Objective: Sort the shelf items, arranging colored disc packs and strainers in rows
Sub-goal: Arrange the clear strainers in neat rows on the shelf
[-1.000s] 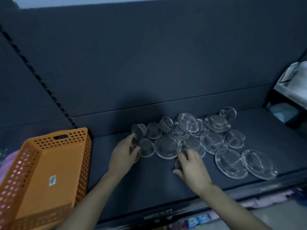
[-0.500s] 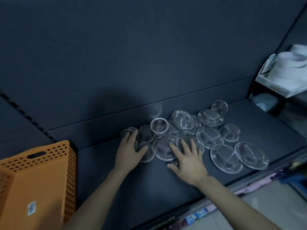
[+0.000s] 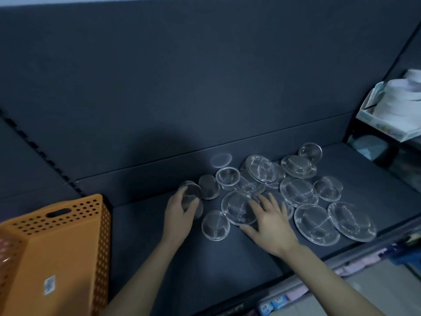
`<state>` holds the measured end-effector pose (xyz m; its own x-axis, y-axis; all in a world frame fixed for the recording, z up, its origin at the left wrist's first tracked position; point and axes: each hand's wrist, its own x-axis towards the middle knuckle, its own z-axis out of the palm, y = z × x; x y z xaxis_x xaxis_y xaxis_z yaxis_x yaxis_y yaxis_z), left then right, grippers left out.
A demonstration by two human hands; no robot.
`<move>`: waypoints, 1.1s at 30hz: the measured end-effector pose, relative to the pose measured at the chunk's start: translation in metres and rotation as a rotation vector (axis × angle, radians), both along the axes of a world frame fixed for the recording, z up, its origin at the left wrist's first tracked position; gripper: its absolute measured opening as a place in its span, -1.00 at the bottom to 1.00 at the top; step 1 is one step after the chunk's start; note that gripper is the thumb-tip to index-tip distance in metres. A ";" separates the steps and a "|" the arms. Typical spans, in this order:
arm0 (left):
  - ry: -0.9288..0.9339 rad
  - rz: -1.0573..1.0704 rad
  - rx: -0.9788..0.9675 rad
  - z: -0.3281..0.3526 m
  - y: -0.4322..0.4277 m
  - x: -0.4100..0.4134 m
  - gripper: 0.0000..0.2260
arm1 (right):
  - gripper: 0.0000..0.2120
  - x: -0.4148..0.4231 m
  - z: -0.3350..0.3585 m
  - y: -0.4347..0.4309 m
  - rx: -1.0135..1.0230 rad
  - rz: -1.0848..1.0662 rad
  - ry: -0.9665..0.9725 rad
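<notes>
Shelf (image 3: 159, 258): strainers (image 3: 298, 192) jumbled.
Left grip (image 3: 180, 213): curled round small strainer (image 3: 190, 197).
Right grip (image 3: 271, 222): spread flat on large strainer (image 3: 238, 207).
Tip: sort by size, slide gently.

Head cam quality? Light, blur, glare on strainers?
Head view: dim, bluish light; soft shadow on the back panel above the left hand; that and the right hand slightly motion-blurred; strainers show mesh glints, no harsh glare; wide-angle bends the shelf lines.

At least fourteen mesh strainers (image 3: 316, 224) on one shelf (image 3: 159, 258), several overlapping, so exact total unclear. One orange basket (image 3: 57, 247). Two hands in view: one left hand (image 3: 180, 215), one right hand (image 3: 271, 226).
</notes>
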<state>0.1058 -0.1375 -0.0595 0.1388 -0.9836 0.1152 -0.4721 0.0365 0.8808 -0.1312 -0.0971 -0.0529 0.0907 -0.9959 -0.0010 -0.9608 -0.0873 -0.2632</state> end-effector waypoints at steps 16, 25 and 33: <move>-0.313 0.252 0.203 -0.002 0.037 0.041 -0.49 | -0.47 0.082 0.023 -0.046 0.041 0.411 -0.161; -0.274 0.416 0.204 0.001 0.029 0.076 -0.40 | -0.39 0.133 0.037 -0.101 0.101 0.499 -0.136; -0.305 0.378 0.205 -0.004 0.017 0.093 -0.41 | -0.45 0.148 0.024 -0.102 0.144 0.672 -0.115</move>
<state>0.1989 -0.1201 -0.0640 0.4787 -0.8778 0.0160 -0.6547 -0.3448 0.6727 0.0169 -0.1995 -0.0292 0.6947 -0.7146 -0.0817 -0.6759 -0.6098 -0.4138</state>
